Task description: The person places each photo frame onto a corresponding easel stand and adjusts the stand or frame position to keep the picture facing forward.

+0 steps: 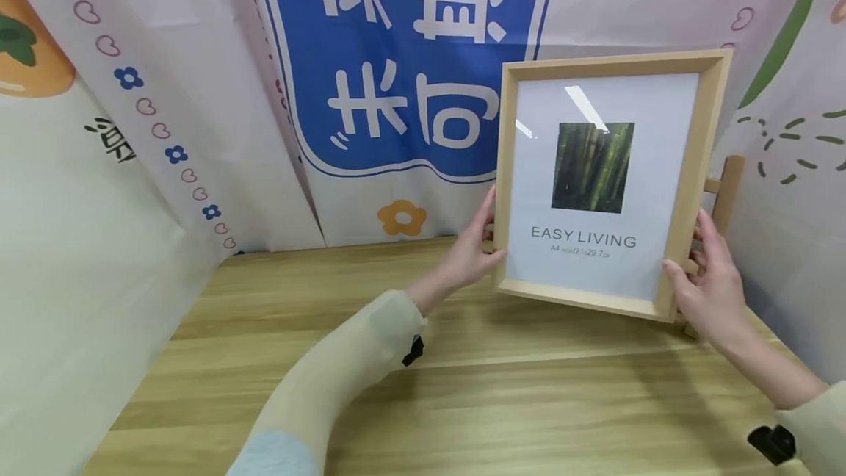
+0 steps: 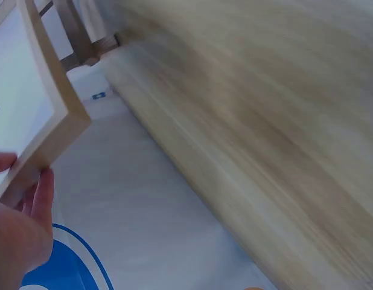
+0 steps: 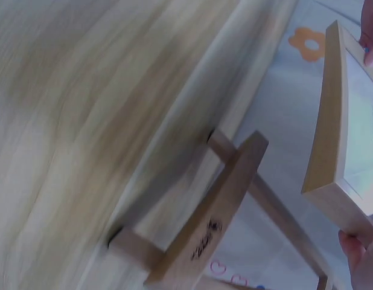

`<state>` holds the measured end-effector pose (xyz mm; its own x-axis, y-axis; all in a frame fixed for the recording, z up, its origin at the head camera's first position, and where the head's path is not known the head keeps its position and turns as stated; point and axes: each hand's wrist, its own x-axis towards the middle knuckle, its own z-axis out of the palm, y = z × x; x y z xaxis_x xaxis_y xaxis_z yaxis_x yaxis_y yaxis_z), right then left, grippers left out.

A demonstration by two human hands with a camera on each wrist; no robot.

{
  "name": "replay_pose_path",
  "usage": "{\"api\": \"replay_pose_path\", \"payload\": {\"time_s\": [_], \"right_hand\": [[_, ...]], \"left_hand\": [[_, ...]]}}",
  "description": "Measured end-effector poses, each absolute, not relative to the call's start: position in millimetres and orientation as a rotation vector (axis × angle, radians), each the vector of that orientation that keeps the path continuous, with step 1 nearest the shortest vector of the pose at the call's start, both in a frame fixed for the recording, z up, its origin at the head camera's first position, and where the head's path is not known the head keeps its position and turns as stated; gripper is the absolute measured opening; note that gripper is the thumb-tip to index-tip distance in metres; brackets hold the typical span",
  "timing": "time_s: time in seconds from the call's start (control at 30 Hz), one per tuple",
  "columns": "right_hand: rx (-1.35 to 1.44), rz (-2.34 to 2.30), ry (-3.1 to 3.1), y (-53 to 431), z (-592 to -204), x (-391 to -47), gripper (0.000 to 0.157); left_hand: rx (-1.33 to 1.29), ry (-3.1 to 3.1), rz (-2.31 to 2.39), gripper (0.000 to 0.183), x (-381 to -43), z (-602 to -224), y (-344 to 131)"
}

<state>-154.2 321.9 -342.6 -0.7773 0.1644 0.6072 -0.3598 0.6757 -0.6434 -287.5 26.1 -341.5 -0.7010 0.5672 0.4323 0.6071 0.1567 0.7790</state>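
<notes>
A light wooden picture frame [image 1: 654,167] is held upright, slightly tilted, at the right of the head view. Behind its glazed front is a white sheet with a bamboo picture and the words "EASY LIVING". My left hand [image 1: 469,248] grips the left side, thumb on the front edge and fingers around the outside. On the opposite side, my right hand [image 1: 714,285] grips the lower part of the edge. A wooden stand [image 3: 204,217] with dark-tipped feet is on the table, mostly hidden behind the frame in the head view; the right wrist view shows the frame apart from it.
The wood-grain table [image 1: 410,388] stretches to the left and front of the frame. A printed cloth [image 1: 410,204] with a blue panel, flowers and hearts hangs along the back edge, and pale cloth also covers both sides.
</notes>
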Motion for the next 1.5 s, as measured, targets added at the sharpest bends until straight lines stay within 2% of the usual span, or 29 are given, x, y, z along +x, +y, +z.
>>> {"api": "replay_pose_path", "payload": {"time_s": [0.17,0.37,0.6,0.9,1.3,1.5], "right_hand": [[0.144,1.05,-2.246,334.2,-337.0,-153.8,0.085],[0.104,1.079,-2.19,349.3,-332.5,-157.8,0.085],[0.012,1.09,-2.17,367.1,-331.4,-161.7,0.083],[-0.098,1.068,-2.14,380.1,-341.8,-157.6,0.083],[-0.208,1.048,-2.058,389.2,-351.3,-149.3,0.082],[-0.241,0.975,-2.104,392.8,-351.9,-148.4,0.082]], "left_hand": [[-1.327,-2.391,-1.703,0.104,-289.2,-326.7,34.0],[-1.321,-2.442,-1.688,0.098,-287.9,-307.3,52.9],[-1.235,-2.391,-1.648,0.097,-316.9,-322.9,90.4],[-1.121,-2.47,-1.637,0.101,-321.0,-334.9,120.0],[-0.921,-2.458,-1.657,0.076,-316.4,-344.4,156.1],[-0.858,-2.443,-1.766,0.072,-317.5,-351.0,161.7]]}}
